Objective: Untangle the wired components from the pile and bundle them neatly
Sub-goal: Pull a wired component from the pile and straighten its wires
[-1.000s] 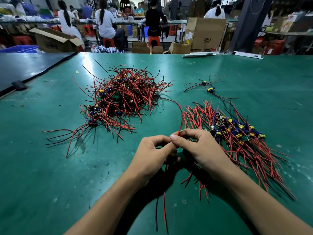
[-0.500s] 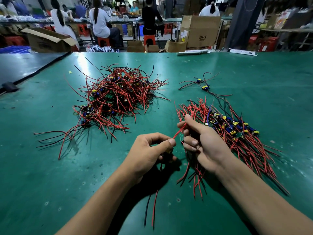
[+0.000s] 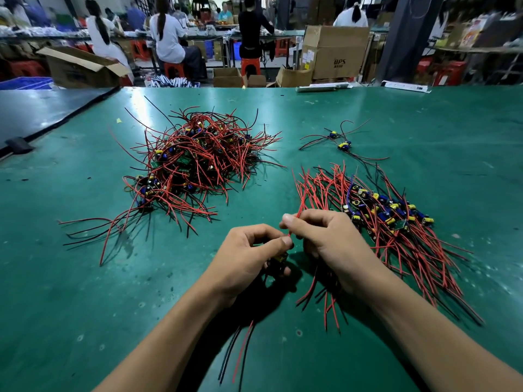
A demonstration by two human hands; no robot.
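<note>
Two heaps, one item in hand.
Tangled pile (image 3: 195,165): far left of the green counter (image 3: 70,306), red and black leads crossing every way; unsorted stock.
Aligned bundle (image 3: 382,222): right, leads laid roughly parallel and component bodies gathered in a band; apparently sorted stock.
Left hand (image 3: 249,256): curled round one small component (image 3: 279,258), near centre, leads trailing toward the near edge.
Right hand (image 3: 325,239): thumb and forefinger pinch a red wire (image 3: 300,206) rising from it, likely to straighten it for the bundle.
Two stray components (image 3: 341,141): far right, apart.
</note>
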